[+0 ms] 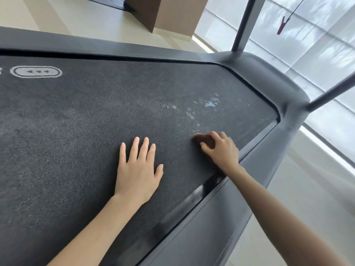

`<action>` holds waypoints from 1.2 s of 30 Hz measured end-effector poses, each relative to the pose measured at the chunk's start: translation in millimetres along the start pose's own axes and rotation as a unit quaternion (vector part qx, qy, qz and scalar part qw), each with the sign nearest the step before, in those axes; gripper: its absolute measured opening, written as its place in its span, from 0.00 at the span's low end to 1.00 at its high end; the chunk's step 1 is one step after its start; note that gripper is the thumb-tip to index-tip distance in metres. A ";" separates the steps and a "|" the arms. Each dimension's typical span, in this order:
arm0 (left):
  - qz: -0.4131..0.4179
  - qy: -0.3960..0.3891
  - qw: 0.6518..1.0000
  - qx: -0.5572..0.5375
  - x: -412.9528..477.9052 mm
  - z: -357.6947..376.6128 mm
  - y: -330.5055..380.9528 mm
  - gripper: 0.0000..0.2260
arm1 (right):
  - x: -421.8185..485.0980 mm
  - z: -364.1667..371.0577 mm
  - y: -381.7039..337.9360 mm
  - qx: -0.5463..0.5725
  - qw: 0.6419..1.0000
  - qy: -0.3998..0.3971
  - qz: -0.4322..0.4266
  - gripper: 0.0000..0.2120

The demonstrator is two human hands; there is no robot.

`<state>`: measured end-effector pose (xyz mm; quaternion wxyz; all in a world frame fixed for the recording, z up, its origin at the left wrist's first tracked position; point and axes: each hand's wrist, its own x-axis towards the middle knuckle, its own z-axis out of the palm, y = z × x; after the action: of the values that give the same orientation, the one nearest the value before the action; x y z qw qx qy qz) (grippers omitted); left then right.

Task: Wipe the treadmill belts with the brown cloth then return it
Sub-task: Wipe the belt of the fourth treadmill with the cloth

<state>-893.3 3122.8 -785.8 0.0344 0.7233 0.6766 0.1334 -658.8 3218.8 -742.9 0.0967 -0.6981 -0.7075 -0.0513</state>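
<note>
Left hand (137, 169) lies flat on the belt (96, 112), fingers straight, while the right hand (221, 148) clenches the bunched cloth (204, 140) near the belt's right edge; best now to press firmly and sweep over the pale spots (209, 102) just beyond.

treadmill belt (96, 121): charcoal black, fine speckled grain
oval marking (36, 71), belt's far left: white outline, grey fill, three dark arrowheads
blotches (209, 103), belt's far right: pale whitish
brown cloth (206, 140), near belt's right edge
frame (269, 79) around belt: matte grey
floor (96, 22) beyond belt: cream
</note>
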 end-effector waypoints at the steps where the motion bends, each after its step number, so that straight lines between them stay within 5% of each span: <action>1: -0.002 -0.003 1.000 0.007 0.2 0.7 -0.1 0.29 | 11.6 0.2 5.9 -0.003 0.999 0.000 0.043 0.17; 4: 0.001 -0.007 1.000 0.016 1.9 3.5 -0.3 0.29 | 17.7 5.5 -1.5 -0.011 0.995 0.020 0.099 0.18; 10: -0.059 -0.002 0.998 0.012 27.2 -3.9 -19.4 0.30 | -43.3 8.7 -34.7 0.001 0.978 0.095 -0.187 0.14; 19: -0.080 -0.018 0.995 0.059 48.4 1.2 -11.9 0.31 | 52.5 35.0 -76.4 0.071 0.921 0.127 -0.363 0.13; 28: -0.085 -0.016 0.994 0.060 51.1 3.5 -9.7 0.31 | 199.4 71.8 -109.6 0.074 0.957 0.079 -0.270 0.17; 32: -0.149 -0.019 0.988 0.036 61.0 1.4 9.2 0.30 | 188.1 62.9 -95.2 0.080 0.943 0.054 -0.319 0.17; 36: -0.122 -0.013 0.992 0.043 83.1 14.4 51.8 0.30 | 133.8 45.8 -36.5 0.098 0.921 0.055 -0.374 0.14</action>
<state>-835.5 3202.6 -775.6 0.0277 0.6382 0.7641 0.0895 -699.1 3358.5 -757.4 0.1773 -0.3662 -0.9120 -0.0528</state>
